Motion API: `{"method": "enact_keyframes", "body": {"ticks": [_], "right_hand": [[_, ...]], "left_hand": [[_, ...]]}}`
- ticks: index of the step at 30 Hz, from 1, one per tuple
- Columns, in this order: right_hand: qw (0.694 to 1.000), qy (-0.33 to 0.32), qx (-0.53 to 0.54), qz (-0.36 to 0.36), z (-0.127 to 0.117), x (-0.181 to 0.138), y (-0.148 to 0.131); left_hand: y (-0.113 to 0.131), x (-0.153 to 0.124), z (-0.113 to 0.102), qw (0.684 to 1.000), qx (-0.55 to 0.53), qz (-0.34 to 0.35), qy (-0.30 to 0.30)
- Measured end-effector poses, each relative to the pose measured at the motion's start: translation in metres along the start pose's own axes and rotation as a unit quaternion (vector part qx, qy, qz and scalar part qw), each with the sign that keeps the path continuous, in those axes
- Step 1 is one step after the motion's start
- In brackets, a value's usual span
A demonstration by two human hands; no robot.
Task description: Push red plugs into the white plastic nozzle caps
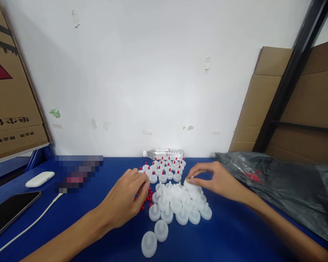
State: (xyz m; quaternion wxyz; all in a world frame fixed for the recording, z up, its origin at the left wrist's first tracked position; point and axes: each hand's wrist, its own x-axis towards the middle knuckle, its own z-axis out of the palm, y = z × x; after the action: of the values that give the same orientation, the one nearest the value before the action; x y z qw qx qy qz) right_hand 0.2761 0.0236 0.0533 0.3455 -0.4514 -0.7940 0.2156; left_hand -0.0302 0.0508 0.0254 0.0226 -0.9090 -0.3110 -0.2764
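My right hand [207, 178] pinches a white nozzle cap [190, 185] by its spout, at the back of a heap of such caps [176, 205]. Over a small pile of red tips [147, 200] is my left hand [129, 194], its fingers curled down and pressed together. Whether a red tip is between those fingers is hidden. Behind both hands stand several white caps with red tips on their spouts [163, 177], in loose rows. Two bare white caps [149, 244] lie apart from the heap, toward the front.
A clear plastic bottle [166, 153] lies against the wall behind the caps. Grey plastic sheeting [284, 196] covers the right side of the blue table [235, 233]. On the left are a white case [40, 179], a phone [11, 214] and a white cable [30, 226].
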Motion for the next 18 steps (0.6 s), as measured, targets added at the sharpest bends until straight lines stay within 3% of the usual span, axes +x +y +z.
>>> {"method": "enact_keyframes", "body": {"ticks": [18], "right_hand": [[1.000, -0.027, -0.004, -0.014, 0.0012, -0.0013, 0.0014]], "left_hand": [[0.0004, -0.0007, 0.0015, 1.000, -0.002, -0.001, -0.011]]}}
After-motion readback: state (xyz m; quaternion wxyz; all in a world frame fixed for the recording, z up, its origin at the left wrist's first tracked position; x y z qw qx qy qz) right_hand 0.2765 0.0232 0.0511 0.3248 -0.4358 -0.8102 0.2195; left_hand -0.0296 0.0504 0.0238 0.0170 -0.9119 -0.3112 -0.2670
